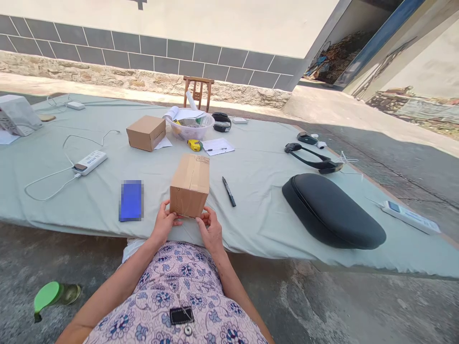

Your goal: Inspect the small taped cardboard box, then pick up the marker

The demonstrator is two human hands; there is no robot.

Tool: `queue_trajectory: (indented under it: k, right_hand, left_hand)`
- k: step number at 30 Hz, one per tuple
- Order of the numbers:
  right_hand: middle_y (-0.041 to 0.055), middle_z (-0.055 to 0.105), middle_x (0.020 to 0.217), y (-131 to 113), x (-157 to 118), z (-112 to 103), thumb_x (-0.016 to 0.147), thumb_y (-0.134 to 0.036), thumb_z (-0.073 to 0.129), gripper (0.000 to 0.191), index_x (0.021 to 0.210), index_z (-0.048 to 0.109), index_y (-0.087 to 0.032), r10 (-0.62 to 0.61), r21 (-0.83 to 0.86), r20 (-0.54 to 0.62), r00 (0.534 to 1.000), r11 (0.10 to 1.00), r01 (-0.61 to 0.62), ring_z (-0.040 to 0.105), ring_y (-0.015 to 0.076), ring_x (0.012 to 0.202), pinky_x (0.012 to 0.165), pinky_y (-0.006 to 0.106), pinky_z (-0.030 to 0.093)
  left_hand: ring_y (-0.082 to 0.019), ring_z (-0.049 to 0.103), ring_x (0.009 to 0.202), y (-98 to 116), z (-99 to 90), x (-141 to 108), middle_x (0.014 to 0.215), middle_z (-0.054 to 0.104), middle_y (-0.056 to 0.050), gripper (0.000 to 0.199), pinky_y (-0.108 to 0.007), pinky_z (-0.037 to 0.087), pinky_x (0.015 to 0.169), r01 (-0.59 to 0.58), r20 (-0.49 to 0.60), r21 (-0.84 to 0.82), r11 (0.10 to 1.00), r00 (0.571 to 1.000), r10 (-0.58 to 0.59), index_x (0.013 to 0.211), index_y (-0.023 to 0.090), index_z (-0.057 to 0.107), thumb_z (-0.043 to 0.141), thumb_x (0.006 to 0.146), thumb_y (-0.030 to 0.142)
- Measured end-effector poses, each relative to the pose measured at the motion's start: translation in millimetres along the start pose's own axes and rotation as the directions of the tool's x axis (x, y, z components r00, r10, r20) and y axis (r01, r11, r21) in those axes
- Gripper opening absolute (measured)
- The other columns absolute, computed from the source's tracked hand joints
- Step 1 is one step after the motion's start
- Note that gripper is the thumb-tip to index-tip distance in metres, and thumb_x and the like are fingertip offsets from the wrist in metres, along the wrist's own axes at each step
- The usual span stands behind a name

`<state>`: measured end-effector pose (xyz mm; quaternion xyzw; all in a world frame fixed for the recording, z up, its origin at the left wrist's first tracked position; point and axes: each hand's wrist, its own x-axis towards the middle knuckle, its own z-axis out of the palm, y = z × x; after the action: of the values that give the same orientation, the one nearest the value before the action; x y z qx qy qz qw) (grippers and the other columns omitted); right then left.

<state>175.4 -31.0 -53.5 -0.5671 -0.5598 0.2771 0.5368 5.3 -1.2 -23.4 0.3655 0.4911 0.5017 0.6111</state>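
Observation:
A closed brown cardboard box (pixel 190 186) stands on the cloth-covered table right in front of me. My left hand (pixel 165 223) holds its near lower left corner, fingers curled at the bottom edge. At the near lower right corner, my right hand (pixel 211 229) pinches the box with thumb and fingers. To the right of the box lies a black marker pen (pixel 228 192). On the left is a flat blue item (pixel 131 200), blurred into blocks so its kind cannot be told.
Behind stand another cardboard box (pixel 145 133), a plastic basket of items (pixel 193 128), a yellow tape measure (pixel 194 145) and paper (pixel 218 146). A power strip (pixel 89 162) with cables lies left. At right are a black case (pixel 332 210) and dark glasses (pixel 315 160).

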Motion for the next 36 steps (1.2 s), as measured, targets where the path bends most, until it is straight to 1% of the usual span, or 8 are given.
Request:
queue_trajectory:
  k: [4, 7, 10, 13, 18, 23, 28, 36]
  right_hand:
    - [0.0014, 0.064, 0.081, -0.4, -0.2, -0.4, 0.089, -0.045, 0.057, 0.042, 0.121, 0.059, -0.019, 0.05, 0.012, -0.014, 0.999, 0.999, -0.05, 0.064, 0.0183, 0.075, 0.073, 0.032, 0.054]
    - [0.0006, 0.063, 0.077, -1.9, 0.6, -2.3, 0.09, -0.05, 0.055, 0.043, 0.118, 0.061, -0.019, 0.067, 0.0, -0.024, 0.997, 0.998, -0.067, 0.063, 0.018, 0.072, 0.07, 0.031, 0.052]
    - [-0.0015, 0.06, 0.071, -2.6, 1.9, -4.9, 0.089, -0.052, 0.056, 0.045, 0.118, 0.065, -0.018, 0.07, -0.072, -0.036, 0.997, 0.995, -0.072, 0.058, 0.0165, 0.066, 0.068, 0.03, 0.049]
    - [-0.0016, 0.06, 0.07, -2.0, 2.8, -7.8, 0.088, -0.052, 0.059, 0.045, 0.115, 0.067, -0.018, 0.069, -0.133, -0.037, 0.997, 0.988, -0.074, 0.056, 0.0156, 0.062, 0.066, 0.03, 0.048]
    - [0.005, 0.067, 0.09, -7.8, 8.5, -16.6, 0.086, -0.059, 0.06, 0.052, 0.117, 0.065, -0.017, -0.012, -0.105, -0.113, 0.994, 0.995, 0.0, 0.06, 0.016, 0.069, 0.069, 0.032, 0.052]
    - [0.0105, 0.069, 0.105, -28.2, 29.1, -19.7, 0.09, -0.062, 0.052, 0.057, 0.126, 0.058, -0.017, -0.045, 0.025, -0.163, 0.986, 0.998, 0.05, 0.066, 0.0205, 0.087, 0.079, 0.036, 0.054]
    - [0.0129, 0.066, 0.119, -44.5, 42.5, -12.0, 0.094, -0.058, 0.043, 0.051, 0.123, 0.06, -0.019, -0.021, 0.02, -0.123, 0.992, 1.0, 0.024, 0.062, 0.0238, 0.107, 0.088, 0.038, 0.053]
    - [0.0115, 0.064, 0.124, -44.6, 15.1, -14.7, 0.094, -0.047, 0.049, 0.042, 0.126, 0.056, -0.021, -0.047, 0.104, -0.098, 0.994, 0.993, 0.057, 0.062, 0.0218, 0.104, 0.086, 0.037, 0.054]
  left_hand:
    - [-0.025, 0.066, 0.102, -4.2, -2.7, 1.0, 0.106, 0.067, -0.008, 0.045, -0.036, 0.058, 0.076, -0.162, -0.002, 0.268, 0.95, 0.986, 0.168, 0.12, 0.02, 0.052, 0.061, 0.077, 0.031]
    - [-0.027, 0.061, 0.109, -6.8, -5.8, 2.4, 0.111, 0.064, -0.011, 0.036, -0.041, 0.054, 0.088, -0.285, 0.004, 0.491, 0.823, 0.946, 0.325, 0.111, 0.018, 0.059, 0.061, 0.08, 0.036]
    - [-0.028, 0.061, 0.107, -7.6, -7.6, 2.9, 0.108, 0.064, -0.011, 0.033, -0.045, 0.051, 0.093, -0.323, 0.042, 0.615, 0.719, 0.924, 0.38, 0.108, 0.018, 0.062, 0.062, 0.081, 0.038]
    - [-0.028, 0.06, 0.115, -6.1, -7.1, 1.0, 0.118, 0.065, -0.011, 0.048, -0.045, 0.048, 0.099, -0.337, 0.058, 0.579, 0.742, 0.925, 0.375, 0.127, 0.02, 0.057, 0.065, 0.082, 0.037]
    - [-0.03, 0.049, 0.136, 6.7, -2.9, -7.7, 0.143, 0.054, -0.016, 0.075, -0.048, 0.042, 0.109, -0.375, 0.002, 0.469, 0.8, 0.906, 0.424, 0.149, 0.021, 0.038, 0.067, 0.084, 0.047]
    - [-0.029, 0.052, 0.134, 27.3, 7.8, -6.6, 0.142, 0.055, -0.016, 0.063, -0.045, 0.045, 0.107, -0.396, -0.055, 0.381, 0.836, 0.892, 0.448, 0.142, 0.02, 0.046, 0.054, 0.092, 0.056]
    - [-0.026, 0.056, 0.126, 36.4, 17.5, 1.0, 0.133, 0.062, -0.012, 0.046, -0.04, 0.048, 0.101, -0.395, 0.004, 0.369, 0.841, 0.906, 0.424, 0.126, 0.02, 0.058, 0.043, 0.097, 0.052]
    - [-0.024, 0.057, 0.119, 21.3, 10.8, -12.6, 0.127, 0.062, -0.012, 0.038, -0.04, 0.047, 0.1, -0.533, 0.025, 0.363, 0.764, 0.825, 0.564, 0.124, 0.018, 0.055, 0.043, 0.095, 0.039]
